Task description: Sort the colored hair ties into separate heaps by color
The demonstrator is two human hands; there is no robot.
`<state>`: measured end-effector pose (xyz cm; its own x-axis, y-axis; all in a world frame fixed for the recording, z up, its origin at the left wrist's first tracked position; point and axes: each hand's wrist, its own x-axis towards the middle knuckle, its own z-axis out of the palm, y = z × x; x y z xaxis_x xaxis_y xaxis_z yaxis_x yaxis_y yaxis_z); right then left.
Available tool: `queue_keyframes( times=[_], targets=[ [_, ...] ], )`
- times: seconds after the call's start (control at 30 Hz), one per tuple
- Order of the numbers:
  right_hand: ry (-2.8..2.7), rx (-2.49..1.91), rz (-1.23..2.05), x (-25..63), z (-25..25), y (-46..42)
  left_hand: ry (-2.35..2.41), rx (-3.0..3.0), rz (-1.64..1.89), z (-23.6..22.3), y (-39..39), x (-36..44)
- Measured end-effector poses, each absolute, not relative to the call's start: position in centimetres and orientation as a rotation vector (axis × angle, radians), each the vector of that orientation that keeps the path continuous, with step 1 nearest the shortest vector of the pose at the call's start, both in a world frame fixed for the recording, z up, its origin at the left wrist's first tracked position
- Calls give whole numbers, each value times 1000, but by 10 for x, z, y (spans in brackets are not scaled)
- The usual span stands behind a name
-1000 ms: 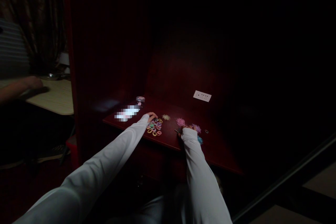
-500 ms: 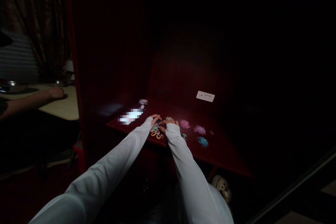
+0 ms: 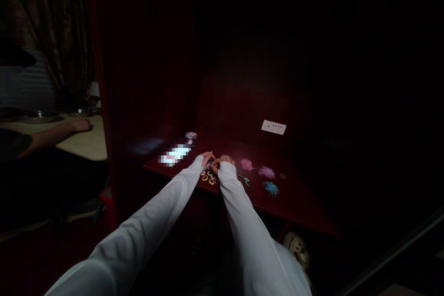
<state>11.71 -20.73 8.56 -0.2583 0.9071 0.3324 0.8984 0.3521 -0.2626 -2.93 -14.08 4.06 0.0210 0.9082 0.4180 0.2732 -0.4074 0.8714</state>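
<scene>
Over a loose heap of coloured bands (image 3: 209, 177), my left hand (image 3: 207, 157) has its fingers stretched toward the right, with no held thing visible. Close beside it is my right hand (image 3: 226, 161), its fingers curled in over the heap; whatever they grip is too small to make out. Yellow, green and pinkish rings show below the hands, and a pale clump (image 3: 224, 157) is partly hidden behind the right one. To the right lie a pink pile (image 3: 246, 164), a purple pile (image 3: 267, 172) and a blue pile (image 3: 271, 188) of thin bands. Green bands (image 3: 246, 180) rest by my right wrist.
A glowing, blurred-out screen (image 3: 175, 154) and a small round container (image 3: 191, 135) are on the dark red table (image 3: 294, 210), left of my hands. One ring (image 3: 283, 175) lies apart. Beyond the partition, another person's arm (image 3: 52, 138) rests on a pale table (image 3: 86, 143).
The view has shifted slightly, so the table appears a little further right. My hands stay over the heap with small finger movements; the left fingers have moved closer to the right hand.
</scene>
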Motion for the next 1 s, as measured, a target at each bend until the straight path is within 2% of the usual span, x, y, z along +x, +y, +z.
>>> queue_keyframes(
  times=[0.2,0.5,0.73,1.0],
  targets=[
    [-1961,-1623,-10,162,97,-209,1227,1600,1424,45,-142,-25],
    [-1937,-2091,-330,228,91,-225,1230,1632,1375,43,-145,-30],
    [-1971,-2065,-227,213,100,-234,1268,1610,1364,40,-146,-27],
    [-2175,-1604,81,140,94,-225,1228,1546,1354,51,-153,-25]
  ],
)
